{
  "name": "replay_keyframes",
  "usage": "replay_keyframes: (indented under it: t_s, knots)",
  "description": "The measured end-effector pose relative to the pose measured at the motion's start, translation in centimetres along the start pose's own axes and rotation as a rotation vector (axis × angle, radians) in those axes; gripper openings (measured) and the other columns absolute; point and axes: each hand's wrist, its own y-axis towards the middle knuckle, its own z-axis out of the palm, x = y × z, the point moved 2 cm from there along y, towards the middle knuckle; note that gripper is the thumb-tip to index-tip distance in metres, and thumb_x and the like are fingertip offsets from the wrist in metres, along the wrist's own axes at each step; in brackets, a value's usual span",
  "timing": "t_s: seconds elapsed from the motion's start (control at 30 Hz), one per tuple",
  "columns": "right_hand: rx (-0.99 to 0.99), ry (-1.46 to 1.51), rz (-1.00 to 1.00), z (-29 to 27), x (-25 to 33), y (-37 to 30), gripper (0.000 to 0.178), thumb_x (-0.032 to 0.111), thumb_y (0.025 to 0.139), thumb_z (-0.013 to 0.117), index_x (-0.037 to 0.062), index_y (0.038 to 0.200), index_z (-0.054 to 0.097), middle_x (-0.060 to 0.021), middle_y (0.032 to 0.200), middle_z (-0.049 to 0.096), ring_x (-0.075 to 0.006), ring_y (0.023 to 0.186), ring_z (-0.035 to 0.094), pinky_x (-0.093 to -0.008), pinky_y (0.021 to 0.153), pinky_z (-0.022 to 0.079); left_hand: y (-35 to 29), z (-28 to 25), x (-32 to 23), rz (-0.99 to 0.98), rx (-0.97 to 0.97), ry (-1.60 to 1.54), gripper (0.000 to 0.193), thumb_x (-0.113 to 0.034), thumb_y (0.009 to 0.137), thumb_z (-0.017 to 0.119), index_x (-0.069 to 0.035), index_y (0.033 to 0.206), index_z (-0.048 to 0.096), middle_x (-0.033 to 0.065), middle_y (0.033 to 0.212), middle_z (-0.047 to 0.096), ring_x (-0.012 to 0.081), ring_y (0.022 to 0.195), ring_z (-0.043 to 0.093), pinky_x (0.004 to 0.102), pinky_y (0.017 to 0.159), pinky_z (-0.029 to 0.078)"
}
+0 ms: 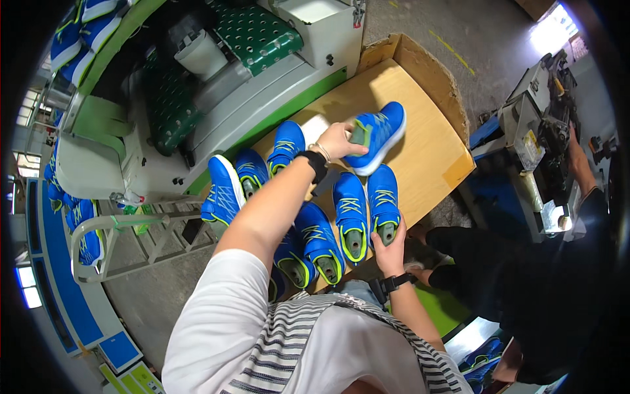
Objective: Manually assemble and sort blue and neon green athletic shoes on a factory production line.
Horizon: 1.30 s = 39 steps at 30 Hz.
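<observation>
My left hand (336, 142) is closed on the heel end of a blue shoe (382, 134) with a white sole, tilted above the wooden board. A grey-green last fills this shoe's opening. Nearer to me, my right hand (392, 248) grips the heel of another blue shoe (382, 190), which has yellow-green laces and a last inside. Beside that one lies a matching shoe (350, 203), toe pointing away. More blue shoes (317, 240) sit to the left, partly under my left forearm. Further left, a blue shoe (223, 187) leans with its white sole showing.
A torn cardboard edge (433, 72) borders the wooden board (426, 125) at the far side. Behind it stands a machine with a perforated green belt (259, 39). A metal rack (131, 236) is at left. On the right, a person in black (525, 282) works close by.
</observation>
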Motion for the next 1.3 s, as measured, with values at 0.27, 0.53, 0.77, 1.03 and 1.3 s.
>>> replay_keyframes:
  t_s: [0.27, 0.53, 0.77, 1.03, 1.3]
  knots:
    - [0.052, -0.012, -0.048, 0.9, 0.4, 0.0, 0.082, 0.006, 0.077, 0.072, 0.0006, 0.147, 0.028, -0.0236, 0.141, 0.039, -0.0380, 0.132, 0.040, -0.0418, 0.112, 0.031, 0.1, 6.0, 1.1, 0.250, -0.354, -0.255, 0.086, -0.020, 0.067, 0.081, -0.002, 0.142, 0.042, 0.0242, 0.126, 0.058, 0.0355, 0.120, 0.055, 0.0397, 0.105, 0.042]
    - [-0.014, -0.040, -0.044, 0.2, -0.8, 0.0, 0.080, 0.010, 0.081, 0.072, -0.0032, 0.147, 0.028, -0.0234, 0.141, 0.042, -0.0316, 0.131, 0.043, -0.0368, 0.110, 0.033, -17.9, 2.2, -0.3, 0.177, -0.884, -0.497, 0.081, -0.018, 0.078, 0.075, 0.005, 0.144, 0.034, 0.0264, 0.134, 0.051, 0.0357, 0.125, 0.051, 0.0377, 0.106, 0.040]
    - [-0.009, -0.063, -0.074, 0.8, -1.5, 0.7, 0.081, 0.012, 0.079, 0.073, -0.0023, 0.146, 0.029, -0.0242, 0.141, 0.041, -0.0335, 0.131, 0.043, -0.0380, 0.109, 0.034, -25.0, 4.7, 4.0, -0.143, -0.964, -0.354, 0.092, -0.019, 0.086, 0.066, 0.010, 0.149, 0.006, 0.0373, 0.148, 0.020, 0.0482, 0.137, 0.027, 0.0434, 0.116, 0.025]
    - [-0.024, -0.037, -0.046, 0.4, -2.4, 1.0, 0.083, 0.017, 0.078, 0.075, -0.0024, 0.145, 0.030, -0.0247, 0.140, 0.044, -0.0339, 0.129, 0.046, -0.0385, 0.107, 0.037, -28.1, 6.9, -0.6, 0.303, -1.100, -0.094, 0.076, -0.005, 0.091, 0.055, 0.005, 0.152, 0.010, 0.0290, 0.154, 0.012, 0.0410, 0.145, 0.015, 0.0424, 0.118, 0.016]
    - [-0.018, -0.003, -0.044, 0.8, -0.5, 0.4, 0.080, 0.012, 0.078, 0.073, 0.0012, 0.145, 0.031, -0.0237, 0.140, 0.042, -0.0366, 0.129, 0.044, -0.0407, 0.108, 0.036, -16.0, 0.6, -1.0, 0.288, -0.841, 0.137, 0.075, -0.017, 0.084, 0.062, 0.003, 0.147, 0.027, 0.0285, 0.147, 0.029, 0.0443, 0.138, 0.027, 0.0473, 0.115, 0.025]
